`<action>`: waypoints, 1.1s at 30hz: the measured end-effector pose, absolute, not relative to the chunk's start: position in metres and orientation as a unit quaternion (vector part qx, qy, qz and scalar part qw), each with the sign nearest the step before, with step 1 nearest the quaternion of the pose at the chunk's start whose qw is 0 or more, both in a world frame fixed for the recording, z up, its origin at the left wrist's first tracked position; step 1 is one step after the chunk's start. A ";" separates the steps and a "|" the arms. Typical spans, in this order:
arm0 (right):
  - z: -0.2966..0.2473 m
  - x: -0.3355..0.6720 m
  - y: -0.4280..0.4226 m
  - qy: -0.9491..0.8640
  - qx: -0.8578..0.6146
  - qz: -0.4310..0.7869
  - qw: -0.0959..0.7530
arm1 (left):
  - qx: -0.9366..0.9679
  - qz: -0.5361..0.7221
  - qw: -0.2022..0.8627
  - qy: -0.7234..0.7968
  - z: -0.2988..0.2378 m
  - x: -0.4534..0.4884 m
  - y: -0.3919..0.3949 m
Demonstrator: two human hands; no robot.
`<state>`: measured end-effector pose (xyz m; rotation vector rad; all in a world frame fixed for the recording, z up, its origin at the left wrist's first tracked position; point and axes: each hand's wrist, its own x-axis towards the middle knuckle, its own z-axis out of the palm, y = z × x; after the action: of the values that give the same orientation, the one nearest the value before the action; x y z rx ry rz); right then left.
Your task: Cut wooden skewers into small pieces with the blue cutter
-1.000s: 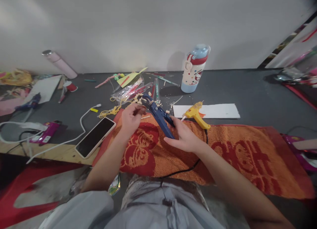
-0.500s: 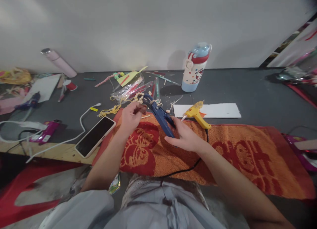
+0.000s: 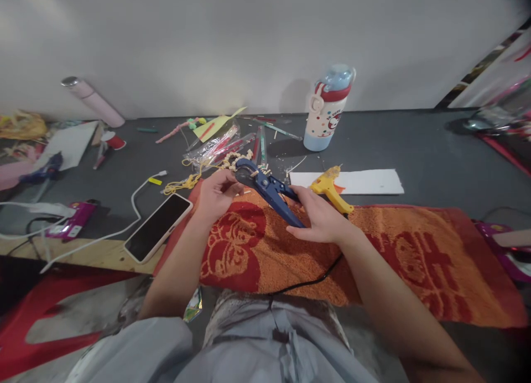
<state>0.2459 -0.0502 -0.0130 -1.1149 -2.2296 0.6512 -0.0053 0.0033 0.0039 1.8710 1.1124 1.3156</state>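
My right hand [image 3: 319, 214] grips the handles of a blue pipe cutter [image 3: 276, 198], which slants up and left over the towel. The handles are spread apart. A small pale stick piece [image 3: 254, 174] shows at its jaws. My left hand [image 3: 218, 194] is beside the jaws, thumb and fingers pinched together; whatever they hold is hidden. Just behind the jaws lies a cluster of pale cut pieces [image 3: 230, 161]. Under both hands is an orange and red towel [image 3: 274, 261].
A yellow glue gun [image 3: 329, 188] rests on a white board [image 3: 373, 182], its black cord crossing the towel. A bottle [image 3: 327, 112] stands behind. A phone [image 3: 160, 228] and white cable [image 3: 135, 206] lie left. Plastic-wrapped sticks [image 3: 219, 145] and yellow string [image 3: 185, 184] lie at the back.
The cutter's handles have spread wider, and my right hand has shifted slightly right with them. My left hand has edged slightly left and stays pinched by the jaws.
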 end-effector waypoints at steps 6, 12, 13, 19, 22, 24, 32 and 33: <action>-0.021 0.235 -0.053 -0.810 -0.424 0.272 0.299 | 0.678 0.513 0.302 0.432 0.002 0.004 0.002; -0.024 0.228 -0.053 -0.809 -0.445 0.219 0.317 | 0.673 0.520 0.267 0.452 -0.003 0.010 0.002; -0.024 0.228 -0.054 -0.809 -0.446 0.212 0.317 | 0.675 0.522 0.260 0.452 -0.003 0.011 0.002; -0.022 0.225 -0.055 -0.797 -0.468 0.226 0.308 | 0.680 0.513 0.247 0.462 -0.002 0.011 0.002; -0.017 0.228 -0.055 -0.787 -0.444 0.303 0.304 | 0.684 0.503 0.239 0.470 -0.002 0.010 0.003; -0.016 0.232 -0.054 -0.777 -0.412 0.367 0.303 | 0.688 0.502 0.230 0.471 -0.003 0.009 0.004; -0.023 0.234 -0.052 -0.750 -0.348 0.459 0.325 | 0.693 0.508 0.217 0.463 -0.003 0.005 0.004; -0.022 0.232 -0.053 -0.760 -0.368 0.428 0.323 | 0.692 0.507 0.219 0.465 -0.003 0.005 0.004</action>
<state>0.2320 -0.0527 -0.0220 -0.9653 -1.9941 1.1220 0.0054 0.0039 -0.0027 1.9141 1.2871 1.4028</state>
